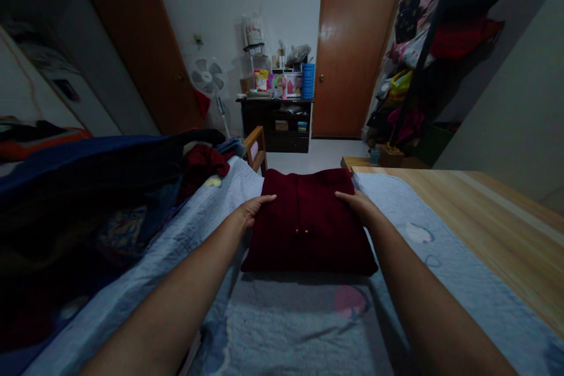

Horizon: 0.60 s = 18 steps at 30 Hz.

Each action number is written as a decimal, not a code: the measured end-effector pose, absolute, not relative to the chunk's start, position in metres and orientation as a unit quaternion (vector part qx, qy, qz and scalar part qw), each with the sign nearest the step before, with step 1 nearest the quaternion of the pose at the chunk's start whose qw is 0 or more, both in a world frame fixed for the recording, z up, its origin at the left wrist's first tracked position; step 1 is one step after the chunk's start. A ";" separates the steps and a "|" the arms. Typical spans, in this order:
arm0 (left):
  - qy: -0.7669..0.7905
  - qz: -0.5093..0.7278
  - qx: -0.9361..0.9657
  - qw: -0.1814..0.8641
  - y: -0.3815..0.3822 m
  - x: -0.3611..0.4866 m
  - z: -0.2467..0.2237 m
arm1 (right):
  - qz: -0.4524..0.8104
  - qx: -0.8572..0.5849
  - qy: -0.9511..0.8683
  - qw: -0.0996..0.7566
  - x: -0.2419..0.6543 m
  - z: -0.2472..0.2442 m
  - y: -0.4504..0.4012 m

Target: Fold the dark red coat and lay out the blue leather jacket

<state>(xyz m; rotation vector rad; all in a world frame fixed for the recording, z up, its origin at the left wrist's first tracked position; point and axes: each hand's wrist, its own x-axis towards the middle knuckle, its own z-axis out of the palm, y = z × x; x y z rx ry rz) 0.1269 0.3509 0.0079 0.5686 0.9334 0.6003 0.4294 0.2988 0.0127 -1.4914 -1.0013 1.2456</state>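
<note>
A dark red hoodie (308,249), folded into a neat block with its two drawstring ends showing on top, is between my hands over the light blue bedding (299,317). My left hand (259,207) grips its left edge, thumb on the upper face and the other fingers mostly hidden at the side. On the opposite edge my right hand (358,204) has the same hold, thumb on top and fingers hidden. Whether the hoodie rests on the bed or is slightly lifted, I cannot tell.
A heap of dark clothes (132,205) lies along the left. Bare wooden board (476,211) borders the bedding on the right. Beyond the bed stand a wooden chair (258,150), a white fan (209,76), a black cabinet (277,123) and a rack of hanging bags (458,17).
</note>
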 end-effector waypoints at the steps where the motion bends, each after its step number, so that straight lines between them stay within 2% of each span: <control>1: 0.440 0.282 0.270 0.809 0.351 0.128 0.007 | 0.523 -0.594 -0.393 0.468 0.427 0.013 0.300; 6: 0.433 0.301 0.279 0.803 0.354 0.131 0.005 | 0.538 -0.585 -0.351 0.495 0.428 0.021 0.303; 14: 0.382 0.364 0.302 0.794 0.372 0.130 0.020 | 0.571 -0.439 -0.336 0.607 0.428 0.041 0.315; 18: 0.415 0.389 0.309 0.763 0.377 0.137 0.015 | 0.537 -0.475 -0.321 0.619 0.425 0.027 0.325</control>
